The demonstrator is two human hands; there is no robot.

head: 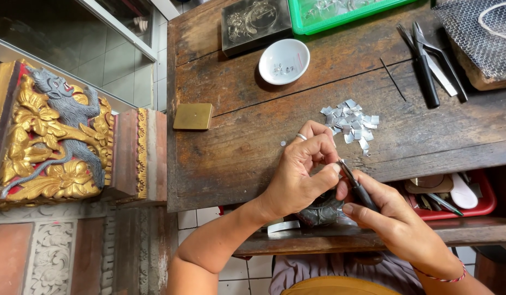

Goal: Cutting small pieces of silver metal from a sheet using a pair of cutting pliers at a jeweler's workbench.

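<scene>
A small metal piece, too tiny to be told clearly, is pinched between the fingertips of the left hand (299, 169), which is closed around it just over the front edge of the wooden worktop (236, 147). A ring is worn on one finger of this hand. A pair of pliers with dark handles (358, 188) is gripped by the right hand (387, 216), and its tip is brought to the fingertips of the left hand, so both hands are close together and touching. A dark crumpled object (321, 210) is seen under the hands, on the lower shelf.

A pile of small silver metal pieces (351, 121) is laid on the worktop just behind the hands. A white bowl (284, 61) with some tiny parts is placed further back, and a flat brass block (192, 116) is set near the left edge. More pliers and tweezers (428, 60) are laid to the right, well apart from the hands. A red tray (480, 205) with tools is kept on the shelf beside the right hand.
</scene>
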